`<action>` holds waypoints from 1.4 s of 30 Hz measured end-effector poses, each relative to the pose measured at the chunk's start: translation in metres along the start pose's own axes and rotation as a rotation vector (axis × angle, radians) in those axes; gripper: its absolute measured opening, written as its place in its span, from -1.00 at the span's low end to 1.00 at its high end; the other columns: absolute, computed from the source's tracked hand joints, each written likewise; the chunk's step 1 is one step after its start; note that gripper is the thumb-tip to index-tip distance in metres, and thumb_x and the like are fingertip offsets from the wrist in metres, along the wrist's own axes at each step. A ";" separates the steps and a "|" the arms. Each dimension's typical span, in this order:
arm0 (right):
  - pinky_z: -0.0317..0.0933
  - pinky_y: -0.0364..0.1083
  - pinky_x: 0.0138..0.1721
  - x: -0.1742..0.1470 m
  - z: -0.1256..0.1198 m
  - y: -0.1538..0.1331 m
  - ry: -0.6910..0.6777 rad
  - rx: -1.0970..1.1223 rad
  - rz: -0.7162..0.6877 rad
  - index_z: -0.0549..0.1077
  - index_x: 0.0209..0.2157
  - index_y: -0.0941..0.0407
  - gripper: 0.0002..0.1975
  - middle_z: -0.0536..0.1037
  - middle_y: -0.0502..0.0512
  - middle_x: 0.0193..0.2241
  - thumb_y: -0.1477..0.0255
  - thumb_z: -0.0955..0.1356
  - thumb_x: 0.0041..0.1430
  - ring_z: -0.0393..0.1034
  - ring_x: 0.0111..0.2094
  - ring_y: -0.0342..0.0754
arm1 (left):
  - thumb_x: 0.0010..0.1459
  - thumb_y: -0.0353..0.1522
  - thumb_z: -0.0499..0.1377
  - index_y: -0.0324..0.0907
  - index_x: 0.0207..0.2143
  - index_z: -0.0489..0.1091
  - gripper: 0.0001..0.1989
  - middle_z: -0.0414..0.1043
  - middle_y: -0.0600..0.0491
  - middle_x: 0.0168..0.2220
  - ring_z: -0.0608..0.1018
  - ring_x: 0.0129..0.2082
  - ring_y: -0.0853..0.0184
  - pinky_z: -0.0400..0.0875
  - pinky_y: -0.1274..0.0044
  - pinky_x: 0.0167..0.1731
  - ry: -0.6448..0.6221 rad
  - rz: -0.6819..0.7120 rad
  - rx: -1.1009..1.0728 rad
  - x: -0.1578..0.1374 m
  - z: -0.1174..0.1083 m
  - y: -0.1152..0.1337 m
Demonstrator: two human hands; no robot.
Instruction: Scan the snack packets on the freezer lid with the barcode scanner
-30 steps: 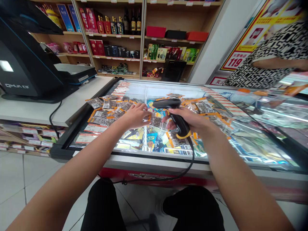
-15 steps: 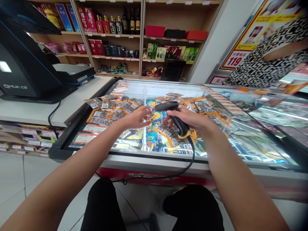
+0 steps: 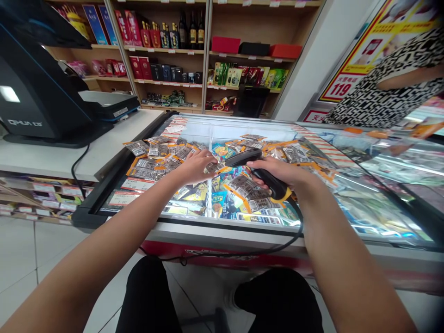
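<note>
My right hand (image 3: 280, 172) is wrapped round the handle of a black barcode scanner (image 3: 244, 157), whose head points left toward my other hand. From the handle's yellow-trimmed end, a black cable loops down over the front of the glass-topped freezer (image 3: 222, 227). My left hand (image 3: 197, 167) is palm down, its fingers closed on a small snack packet (image 3: 218, 168) with an orange edge. The packet lies just left of the scanner head. Several similar packets (image 3: 145, 169) are heaped on the glass to the left, and more packets (image 3: 248, 187) lie beneath the scanner.
A white counter (image 3: 125, 132) with a black checkout machine (image 3: 45, 92) stands at left. Shelves (image 3: 194, 52) of bottles and boxes line the back. A person in a patterned top (image 3: 388, 88) stands at the right. Price cards (image 3: 123, 198) lie at the glass's left front.
My left hand has rolled palm down with the packet. My right hand and the barcode scanner have shifted slightly right and down, and the cable swings wider to the right.
</note>
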State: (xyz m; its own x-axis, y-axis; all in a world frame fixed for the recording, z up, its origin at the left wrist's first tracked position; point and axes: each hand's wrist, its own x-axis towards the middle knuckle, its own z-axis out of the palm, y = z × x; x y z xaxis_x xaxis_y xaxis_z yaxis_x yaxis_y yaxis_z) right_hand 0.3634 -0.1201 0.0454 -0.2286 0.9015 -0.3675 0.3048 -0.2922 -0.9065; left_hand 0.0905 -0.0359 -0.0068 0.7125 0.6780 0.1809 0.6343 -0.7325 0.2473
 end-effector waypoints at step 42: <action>0.21 -0.18 -0.68 -0.005 0.007 -0.008 0.054 0.136 -0.070 0.35 -0.43 0.07 -0.65 0.39 0.06 -0.59 0.16 0.43 0.31 0.23 -0.61 -0.14 | 0.36 0.09 0.11 -0.07 0.35 0.35 -0.33 0.31 -0.22 0.30 0.27 0.34 -0.15 0.27 0.06 0.28 0.034 -0.026 0.272 -0.008 -0.009 -0.002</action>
State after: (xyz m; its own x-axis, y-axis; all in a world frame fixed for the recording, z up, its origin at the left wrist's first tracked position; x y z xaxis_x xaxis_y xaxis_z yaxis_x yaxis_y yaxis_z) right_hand 0.3552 -0.1244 0.0531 -0.1939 0.9359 -0.2940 0.1612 -0.2652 -0.9506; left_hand 0.0809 -0.0388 -0.0003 0.6873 0.6953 0.2104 0.7129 -0.7012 -0.0117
